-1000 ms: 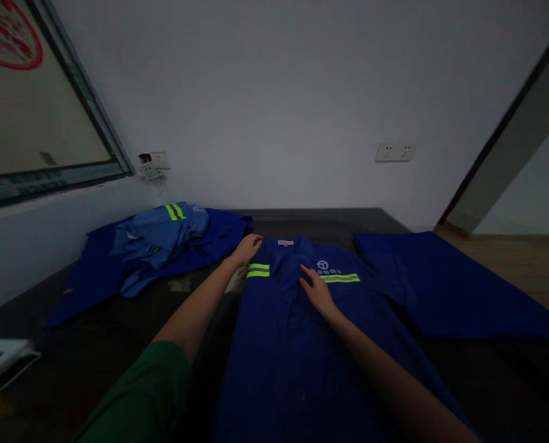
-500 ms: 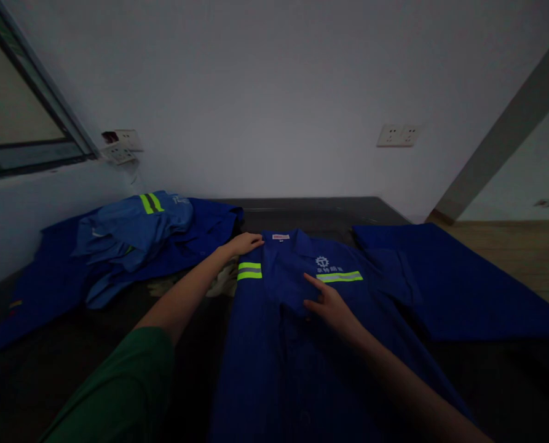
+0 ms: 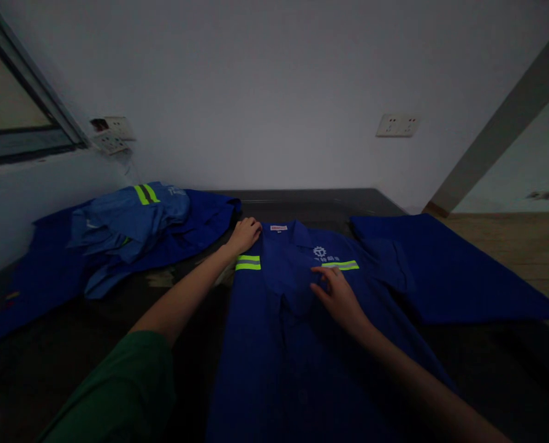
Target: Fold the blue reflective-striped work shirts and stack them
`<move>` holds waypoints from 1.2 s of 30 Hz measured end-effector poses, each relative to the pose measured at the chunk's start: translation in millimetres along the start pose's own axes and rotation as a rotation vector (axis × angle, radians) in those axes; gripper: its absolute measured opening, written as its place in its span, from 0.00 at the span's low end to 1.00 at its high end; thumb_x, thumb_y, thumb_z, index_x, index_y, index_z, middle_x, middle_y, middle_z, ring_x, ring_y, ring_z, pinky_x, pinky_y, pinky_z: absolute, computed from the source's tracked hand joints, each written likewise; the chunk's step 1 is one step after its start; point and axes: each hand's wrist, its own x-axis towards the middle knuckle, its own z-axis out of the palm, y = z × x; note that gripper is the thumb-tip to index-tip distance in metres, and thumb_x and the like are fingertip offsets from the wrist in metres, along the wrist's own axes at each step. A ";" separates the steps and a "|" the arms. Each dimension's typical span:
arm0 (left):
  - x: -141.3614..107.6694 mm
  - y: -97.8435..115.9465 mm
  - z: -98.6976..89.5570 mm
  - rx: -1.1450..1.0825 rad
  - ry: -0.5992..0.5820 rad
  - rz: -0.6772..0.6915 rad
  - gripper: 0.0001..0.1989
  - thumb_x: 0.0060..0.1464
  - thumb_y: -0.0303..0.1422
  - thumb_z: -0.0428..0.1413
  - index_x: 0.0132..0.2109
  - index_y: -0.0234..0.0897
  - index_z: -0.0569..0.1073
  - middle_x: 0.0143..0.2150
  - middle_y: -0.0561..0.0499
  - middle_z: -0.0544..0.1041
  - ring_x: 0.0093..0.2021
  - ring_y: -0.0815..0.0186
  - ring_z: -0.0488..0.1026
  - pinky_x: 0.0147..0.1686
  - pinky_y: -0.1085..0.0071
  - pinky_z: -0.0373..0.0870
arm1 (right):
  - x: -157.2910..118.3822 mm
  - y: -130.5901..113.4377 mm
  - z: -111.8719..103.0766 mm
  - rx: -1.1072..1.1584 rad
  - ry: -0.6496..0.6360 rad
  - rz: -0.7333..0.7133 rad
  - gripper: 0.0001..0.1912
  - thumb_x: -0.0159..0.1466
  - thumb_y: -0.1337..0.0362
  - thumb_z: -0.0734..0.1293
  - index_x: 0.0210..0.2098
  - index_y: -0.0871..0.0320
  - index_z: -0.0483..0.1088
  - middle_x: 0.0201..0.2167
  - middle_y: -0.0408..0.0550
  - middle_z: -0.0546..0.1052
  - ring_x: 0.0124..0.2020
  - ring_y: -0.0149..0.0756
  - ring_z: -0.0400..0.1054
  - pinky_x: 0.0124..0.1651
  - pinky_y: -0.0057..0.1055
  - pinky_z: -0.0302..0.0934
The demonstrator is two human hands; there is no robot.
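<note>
Spread out at the lower centre of the frame, a blue shirt point(image 3: 256, 344) of matte, lightly creased cloth, with yellow-and-grey bands point(image 3: 248, 263) and a pointed collar point(image 3: 302, 234). At the shoulder on the picture's left, the left hand point(image 3: 246, 234), fingers bent and close together; cannot tell whether pinching cloth. Over the shirt front, the right hand point(image 3: 341, 298), thumb and forefinger apart; contact unclear. Far left, rumpled clothes point(image 3: 122, 218); at right, a smooth, straight-edged blue cloth point(image 3: 458, 271) beside the sleeve point(image 3: 389, 264). Behind, a dark table strip point(image 3: 302, 206) reaching the wall point(image 3: 256, 92).

Dim, grayish light (the wall point(image 3: 256, 92) is palest) leaves the foreground nearly black.
</note>
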 end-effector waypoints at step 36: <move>-73.2 68.4 -9.2 -0.161 -0.007 -0.266 0.22 0.62 0.30 0.44 0.61 0.33 0.65 0.65 0.40 0.63 0.68 0.54 0.53 0.65 0.55 0.52 | 12.7 -58.6 17.4 -0.087 -0.292 -0.368 0.17 0.62 0.71 0.65 0.50 0.61 0.67 0.43 0.51 0.74 0.45 0.37 0.66 0.50 0.33 0.59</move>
